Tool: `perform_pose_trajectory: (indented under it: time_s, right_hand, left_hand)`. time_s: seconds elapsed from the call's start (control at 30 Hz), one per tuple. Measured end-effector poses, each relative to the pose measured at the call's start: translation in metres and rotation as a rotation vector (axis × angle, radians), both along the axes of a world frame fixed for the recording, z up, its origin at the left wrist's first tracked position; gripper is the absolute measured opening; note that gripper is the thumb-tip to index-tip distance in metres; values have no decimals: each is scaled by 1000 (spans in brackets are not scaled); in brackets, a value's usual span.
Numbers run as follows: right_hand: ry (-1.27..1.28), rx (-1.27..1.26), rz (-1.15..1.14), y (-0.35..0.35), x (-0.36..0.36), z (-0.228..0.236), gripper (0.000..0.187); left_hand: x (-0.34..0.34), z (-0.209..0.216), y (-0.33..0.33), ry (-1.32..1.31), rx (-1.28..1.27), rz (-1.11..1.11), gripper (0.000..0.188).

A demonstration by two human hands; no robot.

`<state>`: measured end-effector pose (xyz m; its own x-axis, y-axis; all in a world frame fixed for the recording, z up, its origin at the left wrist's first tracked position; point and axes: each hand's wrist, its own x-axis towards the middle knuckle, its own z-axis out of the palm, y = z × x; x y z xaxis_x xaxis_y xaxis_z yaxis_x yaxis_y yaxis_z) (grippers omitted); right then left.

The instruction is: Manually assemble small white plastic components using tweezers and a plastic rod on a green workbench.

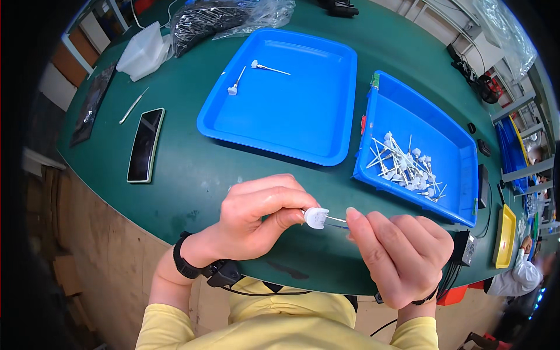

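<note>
Near the front edge of the green table, my left hand [261, 217] pinches a small white plastic piece [315, 218] between thumb and forefinger. A thin metallic rod [336, 219] runs from that piece toward my right hand [396, 251]. My right thumb and forefinger are closed on the rod's far end, and the fingertips hide it. Two similar white-headed pins, one upright pin [234, 87] and one sideways pin [269, 68], lie apart in the flat blue tray [280, 137]. A pile of white-headed pins [408, 169] fills part of the deeper blue bin [417, 111] at right.
Left on the table lie a phone [144, 146], a slim pointed tool [133, 106] and a dark flat strip [93, 105]. Behind them are a white plastic container [143, 53] and a clear bag of dark parts [207, 23]. A yellow tray [504, 239] and another person [519, 277] are far right.
</note>
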<state>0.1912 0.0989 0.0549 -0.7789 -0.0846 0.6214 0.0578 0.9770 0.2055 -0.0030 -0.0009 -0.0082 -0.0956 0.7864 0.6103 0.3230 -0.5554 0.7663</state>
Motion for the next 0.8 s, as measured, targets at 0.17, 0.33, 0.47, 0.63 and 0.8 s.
perform_pose_trajectory:
  time_s: [0.17, 0.33, 0.47, 0.63, 0.8]
  right_hand:
    - [15, 26, -3, 0, -1, -2, 35]
    - [1, 27, 1, -2, -1, -3, 35]
    - [-3, 35, 7, 0, -2, -7, 32]
    - [-6, 121, 10, -2, -5, -5, 24]
    - [-11, 147, -2, -3, -5, -6, 22]
  left_hand:
    - [-2, -1, 0, 10, 5, -2, 9]
    - [-1, -3, 0, 10, 44, -6, 10]
    - [-4, -4, 1, 65, 53, 5, 11]
    - [-1, -3, 1, 76, 75, 59, 12]
    - [-1, -3, 3, 75, 76, 97, 11]
